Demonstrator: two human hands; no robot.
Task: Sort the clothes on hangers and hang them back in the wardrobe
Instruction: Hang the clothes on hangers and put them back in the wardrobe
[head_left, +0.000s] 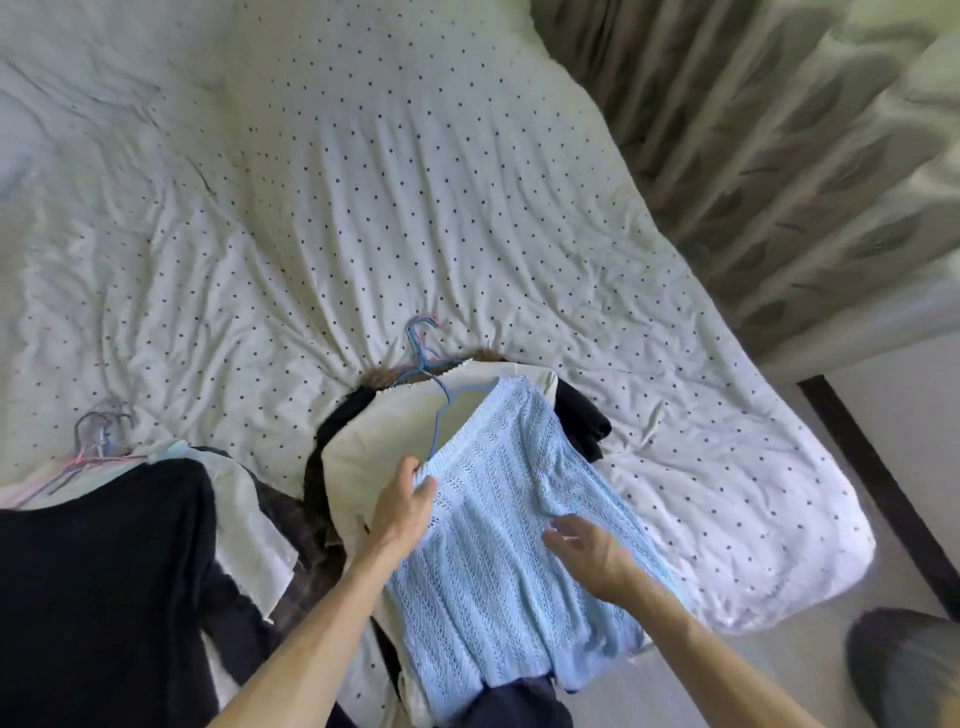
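One pale blue knit (498, 545) lies at 6 o'clock, on top of the middle pile of clothes – a cream top (374, 447) under it, black and brown cloth below that. One blue hanger (447, 400) runs into the knit's top edge. At 12 o'clock of the knit two hooks (422, 338) cross, one blue and one pink. A second pile sits at 8 o'clock, with a black garment (104, 571) on top and a bunch of hangers (98, 431) too blurred to count. Both piles rest on one dotted sheet (363, 208); a curtain (779, 156) hangs at 2 o'clock.

Two bare arms reach in from 6 o'clock. The left hand (408, 506) pinches the knit's ribbed edge between thumb and fingers. The right hand (587, 551) is over the knit's middle, fingers loosely spread – blurred, so whether it touches I cannot tell.
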